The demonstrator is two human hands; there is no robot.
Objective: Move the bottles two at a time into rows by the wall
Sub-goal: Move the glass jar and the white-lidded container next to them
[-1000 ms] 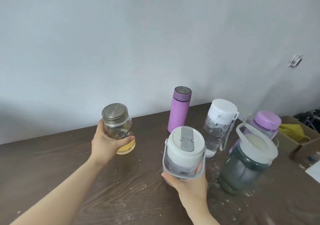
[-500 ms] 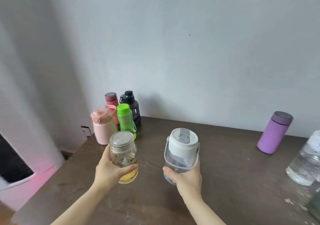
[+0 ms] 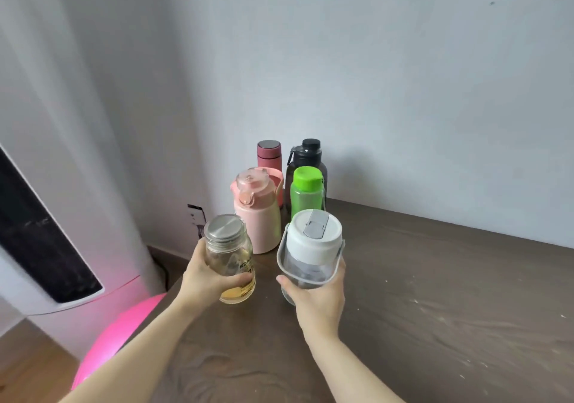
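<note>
Both hands are out over the left end of the dark wood-grain table (image 3: 435, 294), each wrapped around a bottle. The left hand (image 3: 206, 281) grips a clear glass jar (image 3: 231, 266) with a flat metal screw lid and a little yellow liquid at its bottom, fingers curled round its lower half. The right hand (image 3: 320, 297) clasps a clear bottle with a white cap (image 3: 312, 253) from below and behind — its grey carry loop hangs down across the body. Whether either bottle touches the table cannot be told. Just beyond them, in the corner by the grey wall (image 3: 403, 92), four bottles stand upright in two rows: a pale pink bottle (image 3: 256, 216) and a green bottle (image 3: 307, 194) in front, a dark pink flask (image 3: 269, 154) and a black bottle (image 3: 306, 154) behind, against the wall. The jar is in line with the pink bottle, the white-capped one with the green — each just in front.
</note>
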